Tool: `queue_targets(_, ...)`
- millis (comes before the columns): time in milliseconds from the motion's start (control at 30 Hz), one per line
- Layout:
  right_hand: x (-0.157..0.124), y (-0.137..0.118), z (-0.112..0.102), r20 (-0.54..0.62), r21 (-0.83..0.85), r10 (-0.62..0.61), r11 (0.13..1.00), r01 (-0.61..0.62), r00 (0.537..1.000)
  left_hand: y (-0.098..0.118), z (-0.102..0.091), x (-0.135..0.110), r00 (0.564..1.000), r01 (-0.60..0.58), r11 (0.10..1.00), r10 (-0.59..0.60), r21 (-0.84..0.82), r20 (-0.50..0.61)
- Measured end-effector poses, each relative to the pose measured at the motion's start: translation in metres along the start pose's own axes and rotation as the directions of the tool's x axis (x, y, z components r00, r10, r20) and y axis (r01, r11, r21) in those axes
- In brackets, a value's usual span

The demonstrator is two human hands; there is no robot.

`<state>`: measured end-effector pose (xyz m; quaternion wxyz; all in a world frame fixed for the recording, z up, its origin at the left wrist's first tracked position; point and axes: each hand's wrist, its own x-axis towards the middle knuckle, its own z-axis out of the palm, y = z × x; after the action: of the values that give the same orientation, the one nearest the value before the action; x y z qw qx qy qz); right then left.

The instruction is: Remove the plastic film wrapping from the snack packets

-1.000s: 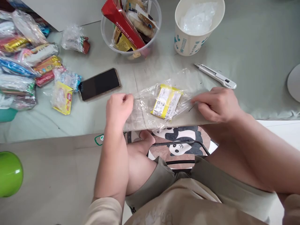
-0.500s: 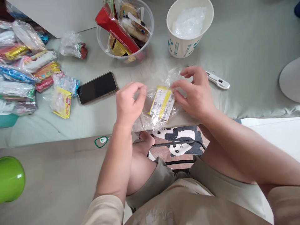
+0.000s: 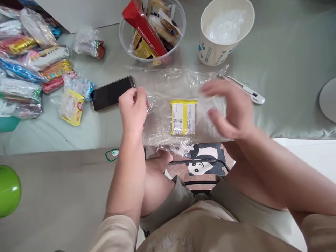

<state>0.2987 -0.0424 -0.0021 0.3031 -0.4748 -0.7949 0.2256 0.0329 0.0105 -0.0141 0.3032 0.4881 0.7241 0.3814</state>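
A yellow snack packet lies label up inside a clear plastic wrap spread on the grey-green cloth near its front edge. My left hand is closed, pinching the wrap's left edge just left of the packet. Hovering over the wrap's right side, my right hand is blurred by motion, fingers spread and holding nothing I can see.
A black phone lies left of my left hand. A clear bowl of snacks and a white paper cup stand behind. A white utility knife lies right. Several wrapped snacks are piled far left. A green ball sits lower left.
The wrap has been pulled out flat and the packet now lies straight. My right hand let go and moved right; my left hand shifted left, still pinching the wrap.
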Motion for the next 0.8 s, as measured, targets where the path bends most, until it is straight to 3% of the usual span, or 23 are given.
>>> queue_targets(67,-0.002,-0.012,-0.001,0.150,0.031,-0.109,0.994,0.106,0.983,-0.003,-0.001,0.002,0.997,-0.071,0.996,0.072,0.056,-0.022)
queue_targets(200,-0.006,-0.007,-0.004,0.336,-0.026,-0.002,1.000,0.011,0.942,-0.011,-0.004,0.007,0.986,-0.146,0.975,0.158,0.167,-0.061)
queue_targets(400,-0.014,0.019,-0.014,0.312,-0.275,0.123,0.961,-0.034,0.942,-0.016,-0.007,0.016,0.976,-0.147,0.959,0.181,0.243,-0.122)
queue_targets(467,-0.017,0.021,-0.019,0.317,-0.300,0.144,0.953,-0.045,0.938,-0.012,-0.009,0.014,0.936,-0.195,0.936,0.266,0.294,-0.229)
queue_targets(533,-0.019,0.019,-0.025,0.347,-0.341,0.173,0.939,-0.048,0.922,-0.004,-0.012,0.004,0.841,-0.305,0.884,0.425,0.355,-0.335)
queue_targets(567,-0.019,0.016,-0.027,0.368,-0.367,0.187,0.929,-0.042,0.911,0.001,-0.013,-0.003,0.794,-0.382,0.844,0.509,0.377,-0.333)
queue_targets(600,-0.020,0.013,-0.028,0.387,-0.392,0.193,0.920,-0.029,0.902,0.006,-0.013,-0.012,0.771,-0.473,0.798,0.580,0.374,-0.262)
queue_targets(633,-0.020,0.009,-0.029,0.402,-0.406,0.187,0.914,-0.009,0.896,0.011,-0.013,-0.022,0.773,-0.567,0.751,0.627,0.337,-0.097)
queue_targets(667,-0.019,0.004,-0.028,0.412,-0.405,0.164,0.914,0.019,0.896,0.014,-0.012,-0.032,0.748,-0.657,0.705,0.655,0.267,0.108)
queue_targets(733,-0.018,-0.004,-0.023,0.408,-0.360,0.056,0.927,0.104,0.911,0.018,-0.008,-0.049,0.633,-0.758,0.627,0.639,0.181,0.438)
queue_targets(800,-0.015,-0.009,-0.014,0.371,-0.279,-0.093,0.938,0.206,0.924,0.018,-0.003,-0.060,0.544,-0.788,0.593,0.544,0.166,0.638)
